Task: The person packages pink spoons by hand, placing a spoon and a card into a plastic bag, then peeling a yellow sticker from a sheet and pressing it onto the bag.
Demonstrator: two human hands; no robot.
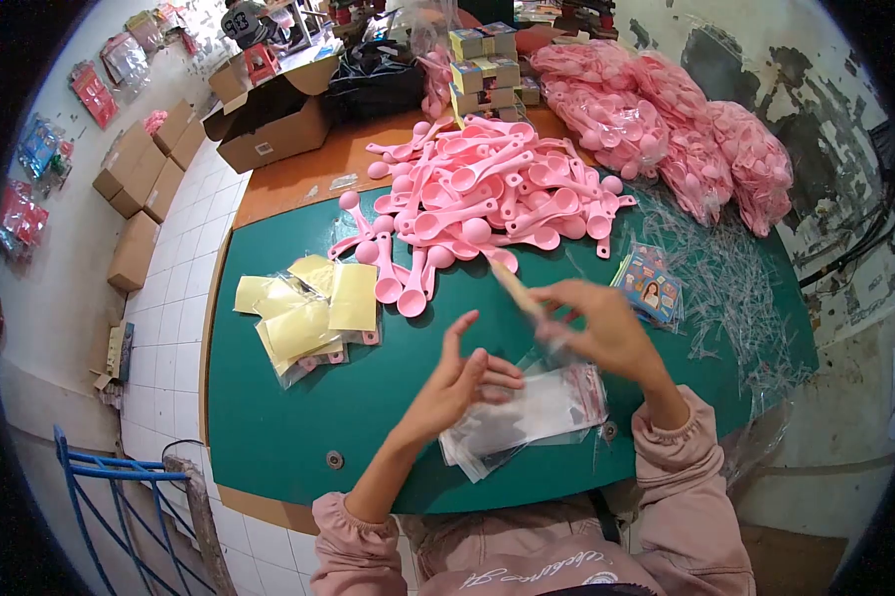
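My right hand [591, 323] is above the green table, with its fingers closed on a thin pale yellow card [515, 290] that is blurred by motion. Fingers apart, my left hand [462, 382] holds nothing and hovers over the left edge of a stack of clear plastic bags [527, 412]. Just beyond my hands lies a large heap of pink spoons [487, 189]. To the left sit packed bags with yellow cards [313, 308]. A small pile of printed cards [651, 283] rests right of my right hand.
Clear plastic strips [710, 273] are scattered on the right. Behind them sit big bags of pink spoons [666, 119]. Farther back are stacked card bundles [485, 70], a black bag [376, 79] and an open cardboard box [274, 129]. A blue metal rack [120, 472] stands at lower left.
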